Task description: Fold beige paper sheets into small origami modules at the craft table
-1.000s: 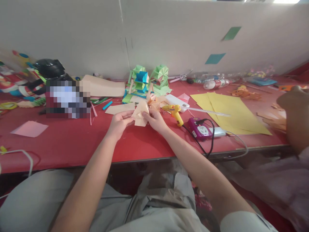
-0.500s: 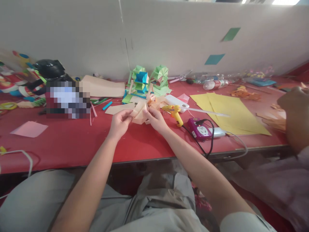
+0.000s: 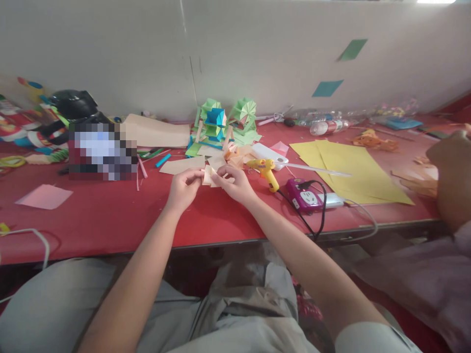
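Both my hands pinch a small folded piece of peach paper (image 3: 208, 176) just above the red table (image 3: 110, 215). My left hand (image 3: 183, 189) grips its left side and my right hand (image 3: 235, 184) presses its right side with fingers folded over it. Beyond the hands lie more peach paper pieces (image 3: 184, 165) and folded peach shapes (image 3: 237, 156). Green and blue folded paper models (image 3: 224, 120) stand at the back by the wall.
A yellow glue gun (image 3: 265, 170) lies right of my hands, its cord running to a purple power strip (image 3: 307, 196). Yellow sheets (image 3: 349, 169) lie further right. Another person's arm (image 3: 449, 181) is at the right edge. A pink sheet (image 3: 44, 196) lies left.
The peach paper piece has been folded smaller and lowered a little between my hands. My fingers have closed in over it. The neighbour's arm stays in place.
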### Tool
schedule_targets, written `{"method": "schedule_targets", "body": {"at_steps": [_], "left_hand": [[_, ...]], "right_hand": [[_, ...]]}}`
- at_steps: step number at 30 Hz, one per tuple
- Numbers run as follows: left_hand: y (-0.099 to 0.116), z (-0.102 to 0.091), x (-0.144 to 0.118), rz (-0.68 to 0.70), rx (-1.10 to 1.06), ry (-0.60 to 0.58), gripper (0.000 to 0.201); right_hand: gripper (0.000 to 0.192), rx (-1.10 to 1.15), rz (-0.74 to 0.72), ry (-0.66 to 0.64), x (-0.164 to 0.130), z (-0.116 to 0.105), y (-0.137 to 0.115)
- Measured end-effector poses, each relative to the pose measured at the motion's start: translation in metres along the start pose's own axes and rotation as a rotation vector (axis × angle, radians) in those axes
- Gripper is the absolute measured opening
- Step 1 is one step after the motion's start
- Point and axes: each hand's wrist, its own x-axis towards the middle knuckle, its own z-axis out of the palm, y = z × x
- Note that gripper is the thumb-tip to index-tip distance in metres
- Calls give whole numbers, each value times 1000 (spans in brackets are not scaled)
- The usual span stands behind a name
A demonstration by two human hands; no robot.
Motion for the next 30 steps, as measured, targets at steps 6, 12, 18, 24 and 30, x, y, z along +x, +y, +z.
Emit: {"method": "schedule_targets", "body": {"at_steps": [6, 12, 18, 24, 30], "left_hand": [[8, 1, -2, -217, -184, -31, 24], [15, 4, -4, -179, -172, -71, 46], [12, 4, -5, -215, -177, -109, 53], [12, 4, -5, -228, -175, -95, 54], [12, 4, -5, -238, -157, -80, 51]], "right_hand": [[24, -159, -136, 68, -1, 0, 5], [23, -149, -168, 40, -2, 1, 3], [25, -175, -209, 62, -2, 2, 3], [21, -163, -235, 42, -2, 2, 2], [24, -170, -220, 36, -1, 3, 4]]}}
